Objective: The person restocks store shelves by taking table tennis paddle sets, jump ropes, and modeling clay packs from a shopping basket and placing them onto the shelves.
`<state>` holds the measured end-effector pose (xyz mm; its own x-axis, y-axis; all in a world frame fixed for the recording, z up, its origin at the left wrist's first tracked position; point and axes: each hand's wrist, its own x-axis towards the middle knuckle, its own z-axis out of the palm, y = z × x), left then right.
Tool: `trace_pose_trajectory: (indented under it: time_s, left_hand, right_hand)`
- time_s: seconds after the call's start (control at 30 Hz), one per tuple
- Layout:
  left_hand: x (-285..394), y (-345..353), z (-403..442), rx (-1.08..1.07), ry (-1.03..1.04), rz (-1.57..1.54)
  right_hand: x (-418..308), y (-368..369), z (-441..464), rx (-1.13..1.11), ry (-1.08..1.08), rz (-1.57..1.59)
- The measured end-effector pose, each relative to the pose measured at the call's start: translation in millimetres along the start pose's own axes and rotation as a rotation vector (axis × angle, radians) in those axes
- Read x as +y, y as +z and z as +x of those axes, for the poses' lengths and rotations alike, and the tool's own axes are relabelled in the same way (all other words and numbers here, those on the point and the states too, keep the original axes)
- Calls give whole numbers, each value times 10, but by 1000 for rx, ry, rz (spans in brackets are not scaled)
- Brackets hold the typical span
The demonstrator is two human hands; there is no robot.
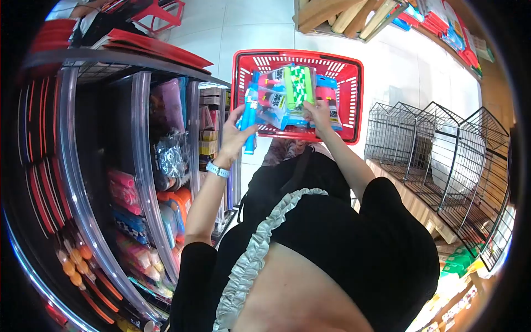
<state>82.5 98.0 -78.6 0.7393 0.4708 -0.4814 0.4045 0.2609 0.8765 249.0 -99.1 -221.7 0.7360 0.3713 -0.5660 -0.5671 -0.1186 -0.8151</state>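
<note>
My left hand (pixel 238 133) is closed around a long blue packaged item (pixel 250 113) at the left side of the red shopping basket (pixel 353 124). Its exact kind is unclear. My right hand (pixel 318 116) grips the lower end of a green-and-white jump rope pack (pixel 298 87), held over the basket. Below and beside it are clear-and-blue jump rope packs with pink parts, one of them a pack (pixel 329 97) at the right inside the basket. Overlap hides which packs rest in the basket and which are held.
At left stands a shelf rack (pixel 138 166) with bagged goods and red items on top. Black wire baskets (pixel 437 160) line the right side. A crate of wooden pieces (pixel 354 19) is at the far end, beyond the pale tiled floor (pixel 260 27).
</note>
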Motion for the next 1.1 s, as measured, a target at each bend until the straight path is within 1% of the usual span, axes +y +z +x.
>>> trace_pose_trajectory:
  time_s: [0.07,0.17,0.2,0.23,0.27,0.33,0.37,0.47,0.5,0.6,0.63,0.73,0.77,0.83,0.87,0.9,0.93,0.97,1.03,1.1]
  left_hand:
    - [-93,145,146,-19,-8,17]
    - [-132,350,390,-100,-108,59]
    - [-258,430,534,-109,-37,110]
    - [-388,509,678,-113,34,162]
    - [-374,647,749,-125,36,178]
    - [-453,935,896,-132,163,255]
    - [-507,1056,954,-134,228,292]
    - [-700,1292,1071,-178,399,648]
    - [-788,1298,1095,-288,306,652]
    - [-1124,1200,962,-363,206,705]
    - [-1096,1136,844,-359,250,675]
    - [-964,878,449,-355,34,420]
    - [-982,795,314,-320,41,401]
    - [-1007,560,36,-150,70,350]
    - [-1008,406,-123,-65,86,324]
    - [-1000,266,-305,19,138,314]
    - [-995,163,-469,103,191,308]
    - [-929,86,-644,204,197,240]
    - [-669,-12,-1015,396,194,107]
    - [-427,-233,-1372,628,364,265]
  right_hand:
    - [67,-295,60,-33,48,2]
    - [140,-618,43,100,51,-22]
    - [163,-731,49,147,50,-35]
    - [141,-827,67,155,145,-68]
    - [204,-939,100,185,101,-273]
    - [345,-1092,141,241,15,-684]
    - [277,-1090,69,260,-42,-840]
    - [286,-1080,-51,282,-243,-1011]
    - [264,-1059,-102,225,-231,-1068]
    - [355,-986,-224,222,-459,-1067]
    - [348,-958,-213,164,-441,-1008]
    - [376,-860,-241,115,-426,-928]
    - [333,-787,-322,130,-417,-951]
    - [234,-687,-289,62,-594,-937]
    - [155,-644,-393,98,-636,-931]
    - [123,-606,-361,52,-676,-920]
    - [80,-586,-343,-48,-656,-906]
    - [131,-549,-321,-43,-654,-892]
    - [25,-427,-333,-162,-647,-847]
    - [-82,-145,-346,-318,-613,-808]
